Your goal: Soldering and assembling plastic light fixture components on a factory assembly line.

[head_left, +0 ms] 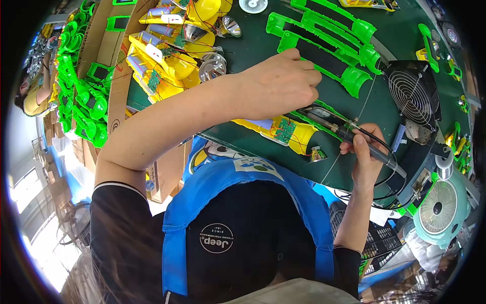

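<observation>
My right hand [365,154] grips a soldering iron [378,153] by its dark handle, with the tip end pointing up and left toward my other hand. Over the green mat, my left hand [283,83] is closed with its fingers curled under; whatever they hold is hidden. Just below it lies a yellow lamp housing [304,136] with a green circuit board [285,130], a pale purple battery and a small reflector bulb [317,154] on wires. A narrow green casing edge shows between the hands. Several green casing frames [356,81] lie beyond my left hand.
More yellow lamp housings [179,66] with wired reflectors crowd the left. A cardboard box [121,76] beside them holds green casings [83,96]. A black fan [412,96] stands at right, a turquoise fan [438,207] lower right. A cable loops below the iron.
</observation>
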The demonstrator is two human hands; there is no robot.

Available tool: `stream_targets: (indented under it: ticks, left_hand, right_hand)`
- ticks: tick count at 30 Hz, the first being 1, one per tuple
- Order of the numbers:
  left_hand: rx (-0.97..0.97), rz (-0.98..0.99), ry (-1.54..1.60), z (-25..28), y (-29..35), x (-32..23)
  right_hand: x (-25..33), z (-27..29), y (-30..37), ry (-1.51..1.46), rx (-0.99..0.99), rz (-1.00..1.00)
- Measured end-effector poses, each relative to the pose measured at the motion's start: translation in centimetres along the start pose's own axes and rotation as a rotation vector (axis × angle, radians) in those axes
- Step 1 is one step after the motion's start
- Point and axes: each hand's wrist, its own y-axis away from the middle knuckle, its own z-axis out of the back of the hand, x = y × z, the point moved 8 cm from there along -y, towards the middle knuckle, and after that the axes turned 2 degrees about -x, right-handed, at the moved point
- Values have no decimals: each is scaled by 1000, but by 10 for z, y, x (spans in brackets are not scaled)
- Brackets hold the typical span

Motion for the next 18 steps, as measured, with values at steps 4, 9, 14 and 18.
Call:
stream_targets:
  ticks: [4, 9, 14, 18]
  left_hand:
    - [6, -10, -11, 0, -1, 0]
    - [-70, -8, 33, 4, 2, 0]
    - [-24, -10, 25, 1, -2, -1]
    - [12, 16, 31, 2, -4, -2]
  right_hand:
    - [1, 14, 6, -32, -55, 78]
    - [4, 21, 12, -88, -113, 241]
    - [-14, 39, 23, -135, -256, 358]
    - [-15, 43, 27, -180, -297, 434]
